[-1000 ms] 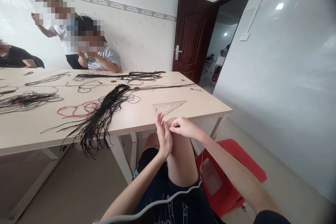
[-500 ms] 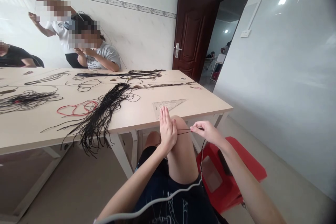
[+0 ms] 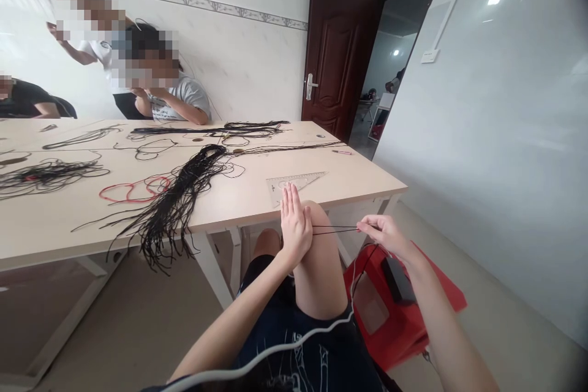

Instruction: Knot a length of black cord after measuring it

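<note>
- Here's the left hand (image 3: 294, 226), flat and open, fingers straight up, palm pressed against the right side of the knee (image 3: 318, 220)!
- Over to the right hand (image 3: 383, 236), closed in a tight pinch on the black cords (image 3: 335, 229), thumb and fingers clamped together!
- Those cords run taut, nearly level, across the gap between the hands, reaching the edge of the left hand; can't tell if they're pinned under it.
- Below the hands, dark patterned shorts (image 3: 298, 349) sit across the lap, with a white cable (image 3: 275, 349) curving over them.
- Just right of the knee stands a red plastic stool (image 3: 441, 288), a black box (image 3: 397, 280) sitting on top.
- Ahead, the near edge of the pale counter (image 3: 349, 187) passes just behind the hands, a clear plastic set square (image 3: 305, 180) lying close to that edge.
- Left of it, a big hank of black cord (image 3: 181, 208) spills over the edge and hangs down!
- Farther left, a red cord (image 3: 100, 193) lies in loops beside another black tangle (image 3: 46, 174).
- More black strands (image 3: 206, 132) stretch along the far end, near a pink pen (image 3: 342, 152).
- Beyond the counter, a person in a grey T-shirt (image 3: 179, 101) sits, with a standing person in white (image 3: 92, 49) just behind.
</note>
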The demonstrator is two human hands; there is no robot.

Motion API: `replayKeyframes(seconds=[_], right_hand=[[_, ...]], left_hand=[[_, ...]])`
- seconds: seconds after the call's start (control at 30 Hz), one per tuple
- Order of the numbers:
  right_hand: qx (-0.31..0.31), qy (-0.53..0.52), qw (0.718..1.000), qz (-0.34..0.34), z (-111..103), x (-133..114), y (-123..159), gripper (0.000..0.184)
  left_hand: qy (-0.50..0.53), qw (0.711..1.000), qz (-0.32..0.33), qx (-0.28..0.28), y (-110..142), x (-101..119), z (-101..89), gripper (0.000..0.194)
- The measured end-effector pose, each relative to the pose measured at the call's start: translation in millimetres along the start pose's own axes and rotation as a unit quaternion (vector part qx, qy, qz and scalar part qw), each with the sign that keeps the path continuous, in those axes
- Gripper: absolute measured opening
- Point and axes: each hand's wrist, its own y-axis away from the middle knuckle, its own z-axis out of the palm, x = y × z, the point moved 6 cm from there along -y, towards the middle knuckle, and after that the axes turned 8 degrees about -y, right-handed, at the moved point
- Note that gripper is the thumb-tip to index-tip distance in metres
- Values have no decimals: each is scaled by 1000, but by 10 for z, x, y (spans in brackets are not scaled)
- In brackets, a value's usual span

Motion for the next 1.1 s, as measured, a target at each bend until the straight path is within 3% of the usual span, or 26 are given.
replayKeyframes(seconds=[0.33, 0.73, 0.93, 1.1], right_hand=[[13, -25, 1000, -7, -45, 68, 25, 37], [-17, -22, 1000, -8, -20, 86, 56, 34], [-22, -6, 1000, -18, -23, 101, 64, 34], [-23, -5, 1000, -12, -4, 147, 133, 31]], left_hand=[[-18, 1000, 1, -6, -5, 11, 16, 53], [-69, 997, 30, -3, -16, 27, 21, 54], [-127, 985, 116, -3, -33, 141, -3, 56], [-168, 962, 215, -5, 217, 195, 21, 65]])
